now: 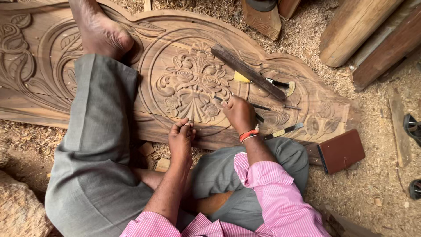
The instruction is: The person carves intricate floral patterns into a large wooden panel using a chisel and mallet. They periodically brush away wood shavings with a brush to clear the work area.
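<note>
**Wood under both hands: carving held down by body weight**

Wood fills my view: a long carved panel (184, 74) lies flat on a floor thick with sawdust and shavings (377, 145), its scalloped edge curving away from me. I judge it lies on the ground so that the body can pin it; one grey-trousered leg (94, 131) crosses it and the bare foot (98, 30) rests on the leafy relief at the left.

Stacked timbers (364, 30) stand at the upper right, well apart from the work. A dark wooden batten (247, 72) lies slantwise across the panel beside the round floral medallion (193, 83), within easy reach. A reddish-brown block (342, 151) sits off the panel's near edge.

My right hand (239, 114) is closed around a thin chisel (263, 106), fingers pressed together about the shaft, its tip at the medallion's lower right. My left hand (182, 138) rests on the panel's near rim, fingers curled together and bearing down, apparently to steady it.

Spare chisels (283, 131) lie just beside the right wrist.
</note>
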